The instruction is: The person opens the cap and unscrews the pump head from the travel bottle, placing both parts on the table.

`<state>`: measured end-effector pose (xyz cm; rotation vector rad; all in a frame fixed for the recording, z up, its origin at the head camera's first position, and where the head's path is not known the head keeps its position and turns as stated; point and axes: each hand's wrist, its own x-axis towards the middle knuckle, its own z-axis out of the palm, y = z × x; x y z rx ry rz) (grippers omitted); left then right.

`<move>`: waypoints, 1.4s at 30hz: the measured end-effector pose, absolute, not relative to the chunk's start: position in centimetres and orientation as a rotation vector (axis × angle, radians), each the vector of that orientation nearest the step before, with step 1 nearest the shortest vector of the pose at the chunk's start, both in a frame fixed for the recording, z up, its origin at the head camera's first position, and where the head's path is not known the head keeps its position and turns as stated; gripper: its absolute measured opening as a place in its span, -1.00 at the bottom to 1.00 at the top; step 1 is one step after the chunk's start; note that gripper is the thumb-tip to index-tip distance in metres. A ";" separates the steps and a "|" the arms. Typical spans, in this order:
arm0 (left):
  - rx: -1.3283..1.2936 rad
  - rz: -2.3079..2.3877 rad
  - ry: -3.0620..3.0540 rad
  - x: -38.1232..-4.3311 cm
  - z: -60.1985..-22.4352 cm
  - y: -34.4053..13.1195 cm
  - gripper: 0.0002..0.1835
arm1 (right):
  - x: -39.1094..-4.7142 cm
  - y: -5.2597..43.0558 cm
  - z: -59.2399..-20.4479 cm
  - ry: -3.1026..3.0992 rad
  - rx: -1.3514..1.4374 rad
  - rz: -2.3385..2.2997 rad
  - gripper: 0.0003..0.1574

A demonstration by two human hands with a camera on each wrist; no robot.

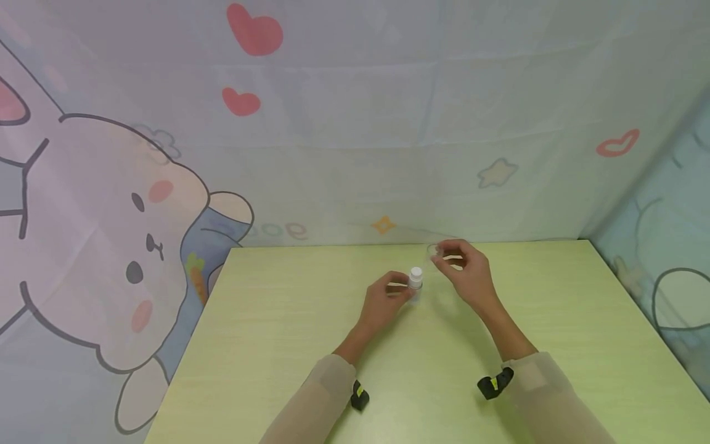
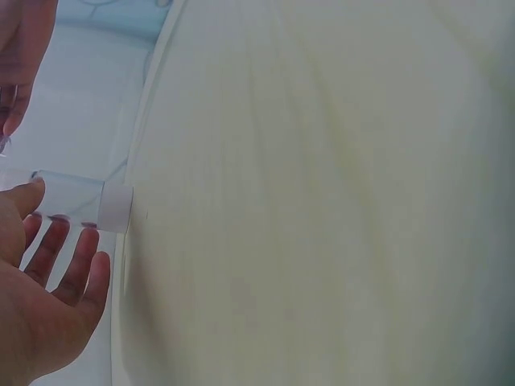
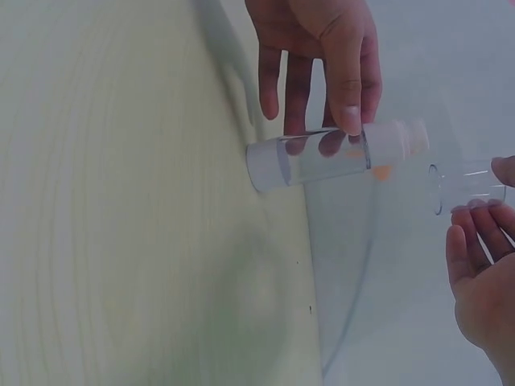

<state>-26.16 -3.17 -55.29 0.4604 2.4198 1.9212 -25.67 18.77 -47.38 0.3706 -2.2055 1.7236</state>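
A clear pump bottle [image 3: 326, 167] with a white base and a white pump top stands upright near the back of the table. My left hand [image 1: 384, 301] grips its body between thumb and fingers; in the left wrist view the bottle [image 2: 74, 197] shows beside the fingers. My right hand [image 1: 468, 271] holds a clear cap [image 3: 467, 183] by its closed end, thumb on one side and fingers on the other. This cap is apart from the bottle, up and to the right of the white top in the head view.
A pale yellow-green table [image 1: 266, 345] lies under both hands. Its back edge meets a hanging cloth [image 1: 355, 123] printed with hearts and a rabbit. Another cloth [image 1: 665, 246] hangs along the right side. Each wrist wears a black camera [image 1: 495, 383].
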 end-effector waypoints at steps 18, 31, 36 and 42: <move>0.481 1.923 2.437 -26.2 -55.4 -3.1 -0.72 | -26.4 20.3 -49.0 -2.224 0.309 1.756 -0.59; 0.459 1.922 2.437 -26.3 -55.4 -3.1 -0.73 | -26.6 21.0 -49.9 -2.245 0.270 1.778 -0.57; 0.457 1.920 2.449 -26.4 -55.6 -3.1 -0.73 | -26.6 21.2 -50.3 -2.286 0.246 1.751 -0.55; 0.450 1.918 2.448 -26.4 -55.7 -3.1 -0.74 | -26.6 21.4 -50.4 -2.344 0.246 1.721 -0.56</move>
